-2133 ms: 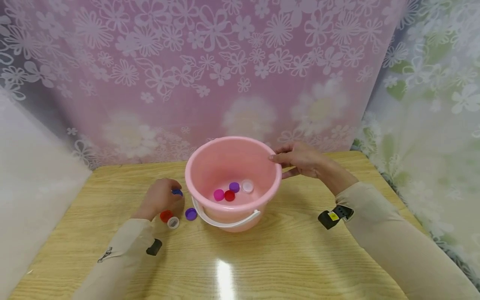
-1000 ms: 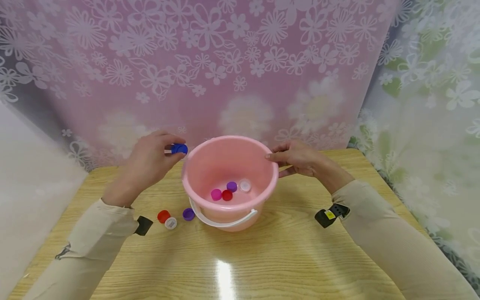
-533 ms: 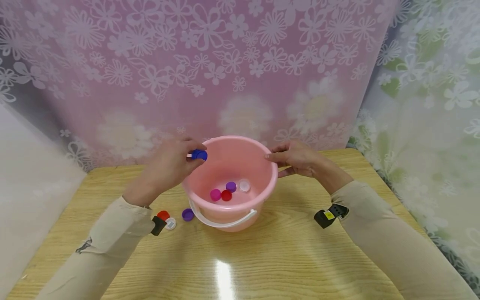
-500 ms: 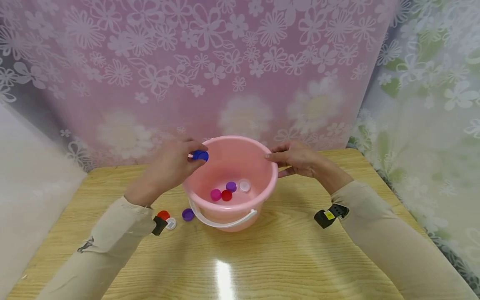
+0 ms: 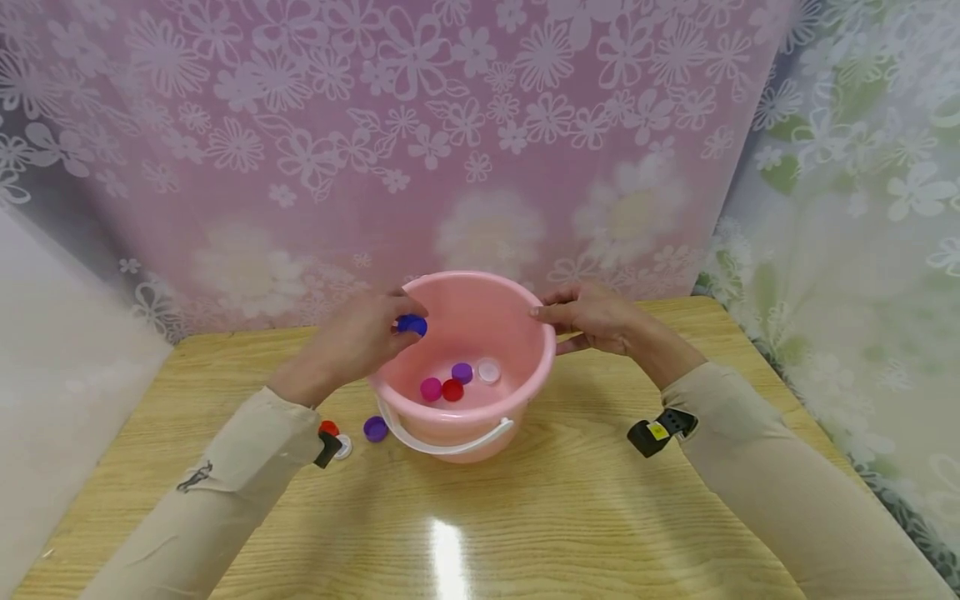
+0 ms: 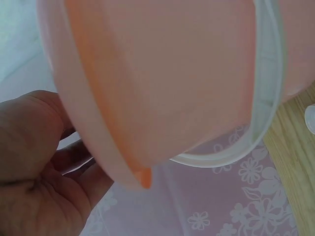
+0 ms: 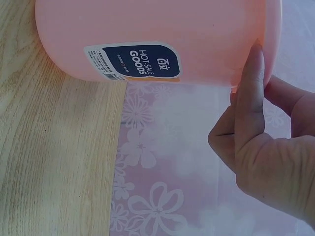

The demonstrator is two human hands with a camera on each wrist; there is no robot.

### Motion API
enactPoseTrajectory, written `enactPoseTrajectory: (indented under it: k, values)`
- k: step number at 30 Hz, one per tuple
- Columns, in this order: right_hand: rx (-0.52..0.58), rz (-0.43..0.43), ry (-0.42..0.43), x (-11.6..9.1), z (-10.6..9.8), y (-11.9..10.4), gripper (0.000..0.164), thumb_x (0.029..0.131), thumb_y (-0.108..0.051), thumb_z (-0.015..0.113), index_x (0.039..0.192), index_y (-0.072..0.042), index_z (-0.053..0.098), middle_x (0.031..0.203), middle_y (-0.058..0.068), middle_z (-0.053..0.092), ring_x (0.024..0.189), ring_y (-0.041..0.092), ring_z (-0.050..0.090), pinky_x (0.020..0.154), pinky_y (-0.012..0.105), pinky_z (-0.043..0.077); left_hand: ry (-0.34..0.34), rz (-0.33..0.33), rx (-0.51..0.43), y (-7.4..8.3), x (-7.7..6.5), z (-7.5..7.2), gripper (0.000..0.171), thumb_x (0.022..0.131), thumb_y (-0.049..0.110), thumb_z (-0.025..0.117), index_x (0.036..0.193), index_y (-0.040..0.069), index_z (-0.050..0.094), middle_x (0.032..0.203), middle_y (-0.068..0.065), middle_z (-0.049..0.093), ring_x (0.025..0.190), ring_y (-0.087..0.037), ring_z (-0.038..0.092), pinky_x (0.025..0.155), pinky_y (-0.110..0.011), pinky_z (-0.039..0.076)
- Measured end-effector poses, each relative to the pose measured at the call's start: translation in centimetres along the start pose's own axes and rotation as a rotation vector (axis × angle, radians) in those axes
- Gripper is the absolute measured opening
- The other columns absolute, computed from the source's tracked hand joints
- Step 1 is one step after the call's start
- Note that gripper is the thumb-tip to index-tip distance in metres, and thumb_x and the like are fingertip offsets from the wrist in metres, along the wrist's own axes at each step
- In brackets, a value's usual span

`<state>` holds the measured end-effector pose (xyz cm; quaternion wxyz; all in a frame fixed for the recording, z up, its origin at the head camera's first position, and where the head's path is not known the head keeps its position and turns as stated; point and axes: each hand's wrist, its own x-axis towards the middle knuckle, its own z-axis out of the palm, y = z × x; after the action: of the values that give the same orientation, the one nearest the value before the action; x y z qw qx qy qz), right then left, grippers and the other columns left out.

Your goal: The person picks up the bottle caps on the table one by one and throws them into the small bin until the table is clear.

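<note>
A pink bucket [image 5: 517, 392] stands on the table with its white handle [image 5: 442, 450] hanging at the front. My left hand [image 5: 352, 337] pinches a blue bottle cap [image 5: 413, 326] just inside the bucket's left rim; in the left wrist view the bucket wall hides the cap and fingertips. With the thumb over the right rim and the fingers outside, my right hand [image 5: 600, 321] grips the bucket. On the bucket's floor lie a purple cap [image 5: 462, 372], a magenta cap [image 5: 431, 389], a red cap [image 5: 452, 390] and a white cap [image 5: 488, 371].
Left of the bucket, a purple cap [image 5: 376, 429], a white cap [image 5: 344, 447] and a red cap [image 5: 328, 427] lie on the wooden table [image 5: 570, 517], the latter two partly behind the left wrist's black camera [image 5: 327, 448]. Flowered curtains [image 5: 480, 150] hang behind.
My left hand has picked up the blue cap from the table, raised it, and carried it right and down over the bucket's rim. The right hand keeps its grip.
</note>
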<state>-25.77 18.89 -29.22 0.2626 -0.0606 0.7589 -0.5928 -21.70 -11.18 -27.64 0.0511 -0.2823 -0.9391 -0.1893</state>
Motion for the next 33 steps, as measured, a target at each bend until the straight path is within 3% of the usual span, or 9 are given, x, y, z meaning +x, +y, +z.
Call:
enactPoseTrajectory:
  k: [4, 13, 26, 33]
  values:
    - [-0.008, -0.003, -0.003, 0.0, 0.0, 0.0, 0.040, 0.097, -0.018, 0.059, 0.130, 0.004, 0.053, 0.112, 0.021, 0.059, 0.089, 0.025, 0.066, 0.075, 0.038, 0.058, -0.022, 0.010, 0.017, -0.2, 0.0, 0.3, 0.029, 0.084, 0.011, 0.075, 0.112, 0.005, 0.070, 0.105, -0.009, 0.063, 0.095, -0.025, 0.061, 0.082, -0.038, 0.056]
    - [-0.001, -0.009, -0.017, 0.0, -0.2, 0.1, 0.040, 0.097, -0.018, 0.059, 0.130, 0.005, 0.053, 0.108, 0.017, 0.061, 0.086, 0.022, 0.067, 0.075, 0.038, 0.058, 0.022, 0.078, 0.091, -0.4, 0.2, 0.7, 0.025, 0.083, 0.011, 0.075, 0.108, 0.006, 0.072, 0.102, -0.010, 0.065, 0.094, -0.027, 0.060, 0.083, -0.038, 0.055]
    - [0.000, -0.007, -0.005, 0.1, -0.2, 0.2, 0.040, 0.096, -0.019, 0.059, 0.128, 0.004, 0.054, 0.106, 0.016, 0.062, 0.085, 0.022, 0.067, 0.080, 0.043, 0.056, -0.024, 0.062, 0.096, 0.0, 0.4, 0.8, 0.026, 0.085, 0.009, 0.073, 0.111, 0.006, 0.070, 0.108, -0.010, 0.065, 0.099, -0.026, 0.060, 0.088, -0.039, 0.053]
    - [0.003, -0.001, 0.012, 0.0, -0.1, 0.3, 0.040, 0.096, -0.019, 0.059, 0.129, 0.004, 0.053, 0.107, 0.016, 0.060, 0.086, 0.021, 0.066, 0.078, 0.041, 0.057, -0.036, 0.073, 0.167, 0.1, 0.7, 1.1, 0.027, 0.085, 0.011, 0.072, 0.111, 0.008, 0.069, 0.112, -0.008, 0.064, 0.099, -0.027, 0.062, 0.085, -0.041, 0.053]
